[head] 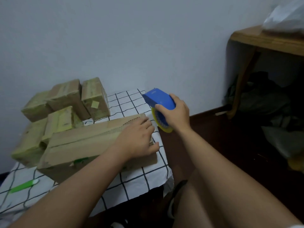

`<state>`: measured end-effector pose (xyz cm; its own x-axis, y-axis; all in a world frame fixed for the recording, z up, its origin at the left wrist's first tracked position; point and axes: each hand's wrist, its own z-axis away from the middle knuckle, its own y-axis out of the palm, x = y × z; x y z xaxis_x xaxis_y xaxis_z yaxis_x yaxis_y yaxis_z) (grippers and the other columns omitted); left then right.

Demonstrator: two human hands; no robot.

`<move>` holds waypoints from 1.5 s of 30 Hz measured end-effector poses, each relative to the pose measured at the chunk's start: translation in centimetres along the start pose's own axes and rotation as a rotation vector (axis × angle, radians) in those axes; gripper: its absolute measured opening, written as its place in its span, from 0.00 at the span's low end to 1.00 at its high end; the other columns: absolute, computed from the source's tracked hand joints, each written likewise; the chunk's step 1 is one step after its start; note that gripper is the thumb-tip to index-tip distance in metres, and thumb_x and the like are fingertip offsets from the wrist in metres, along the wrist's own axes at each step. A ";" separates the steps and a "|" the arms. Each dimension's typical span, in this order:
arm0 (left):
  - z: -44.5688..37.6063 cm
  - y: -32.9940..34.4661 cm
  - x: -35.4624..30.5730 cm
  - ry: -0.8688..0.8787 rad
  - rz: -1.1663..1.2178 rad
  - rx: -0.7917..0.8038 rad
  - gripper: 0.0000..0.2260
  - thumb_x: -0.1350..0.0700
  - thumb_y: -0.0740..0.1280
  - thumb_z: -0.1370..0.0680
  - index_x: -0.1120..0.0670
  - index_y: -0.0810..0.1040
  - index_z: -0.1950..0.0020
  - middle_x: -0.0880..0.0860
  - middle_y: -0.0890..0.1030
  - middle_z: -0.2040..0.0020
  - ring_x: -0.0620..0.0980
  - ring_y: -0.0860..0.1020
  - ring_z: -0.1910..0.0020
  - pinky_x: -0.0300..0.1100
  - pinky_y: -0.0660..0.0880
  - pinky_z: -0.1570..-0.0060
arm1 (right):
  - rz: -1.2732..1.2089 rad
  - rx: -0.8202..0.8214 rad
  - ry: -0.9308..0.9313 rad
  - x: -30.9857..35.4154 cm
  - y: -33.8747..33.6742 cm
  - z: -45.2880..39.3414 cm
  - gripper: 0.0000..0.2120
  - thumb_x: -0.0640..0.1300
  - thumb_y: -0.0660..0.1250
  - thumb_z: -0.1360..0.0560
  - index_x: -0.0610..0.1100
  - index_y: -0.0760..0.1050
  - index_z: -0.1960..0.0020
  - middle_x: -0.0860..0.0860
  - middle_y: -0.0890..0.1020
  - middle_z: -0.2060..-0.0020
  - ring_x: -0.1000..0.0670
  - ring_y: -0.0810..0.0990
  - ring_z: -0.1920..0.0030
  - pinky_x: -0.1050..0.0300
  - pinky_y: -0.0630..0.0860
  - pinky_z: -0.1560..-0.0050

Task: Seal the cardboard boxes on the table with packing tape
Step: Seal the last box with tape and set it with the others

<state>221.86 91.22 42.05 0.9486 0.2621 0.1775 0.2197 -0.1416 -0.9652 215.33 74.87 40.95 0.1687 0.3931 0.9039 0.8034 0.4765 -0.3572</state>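
Lying nearest on the checked tablecloth (144,176) is a green marker (24,186), blurred, at the near left. Beyond it the long cardboard box (85,145) sits across the table, its top flaps closed. The left hand (138,140) rests flat on the box's right end, fingers straight and spread, the fingertips reaching over the right edge. Just past the table's right edge, the right hand (174,112) grips a blue tape dispenser (158,97) from above, fingers curled round its body, with the yellow tape roll (160,122) showing beneath. Farther back, smaller taped boxes (69,99) are piled against the wall (115,38).
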 end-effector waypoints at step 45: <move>8.7 -1.7 4.7 -0.603 0.170 0.242 0.54 0.20 0.52 0.34 0.53 0.44 0.19 0.58 0.43 0.19 0.57 0.42 0.21 0.58 0.45 0.24 | -0.071 -0.072 -0.159 9.2 3.8 3.0 0.31 0.58 0.74 0.28 0.53 0.71 0.28 0.53 0.75 0.43 0.53 0.74 0.43 0.55 0.73 0.41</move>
<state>223.94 101.03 42.82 0.6566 0.7525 -0.0512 -0.0449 -0.0287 -0.9986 218.27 82.65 47.23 0.0221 0.4828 0.8754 0.8496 0.4525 -0.2710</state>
